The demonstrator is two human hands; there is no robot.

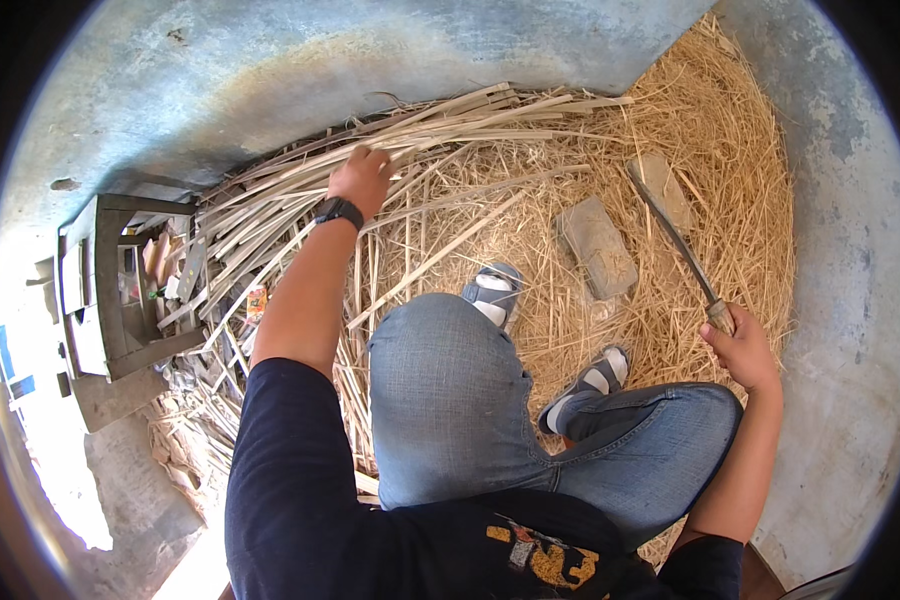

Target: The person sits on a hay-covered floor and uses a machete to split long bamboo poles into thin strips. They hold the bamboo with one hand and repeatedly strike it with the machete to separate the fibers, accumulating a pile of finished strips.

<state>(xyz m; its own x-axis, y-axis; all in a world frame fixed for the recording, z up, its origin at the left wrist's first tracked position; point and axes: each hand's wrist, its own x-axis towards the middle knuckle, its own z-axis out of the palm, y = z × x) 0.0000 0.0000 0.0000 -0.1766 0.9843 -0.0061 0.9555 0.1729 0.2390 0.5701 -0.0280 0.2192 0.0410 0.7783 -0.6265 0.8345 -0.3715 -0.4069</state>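
Observation:
My left hand [362, 182] reaches onto a heap of long pale bamboo strips [280, 190] along the wall. Its fingers curl down over a strip, though the fingertips are partly hidden. In my right hand [744, 350] is a long knife [682, 248], gripped by its wooden handle. The dark, narrow blade slants up and away to the left, over the straw. Its tip is near a flat, pale brick [662, 190], and a second, larger brick [598, 247] lies to the left of the blade.
Loose straw-like shavings [725, 130] cover the floor around my sandalled feet [493, 292]. A dark wooden frame [135, 290] with clutter inside stands at the left. Worn bluish walls [370, 60] close in the far and right sides. Bright light enters at the lower left.

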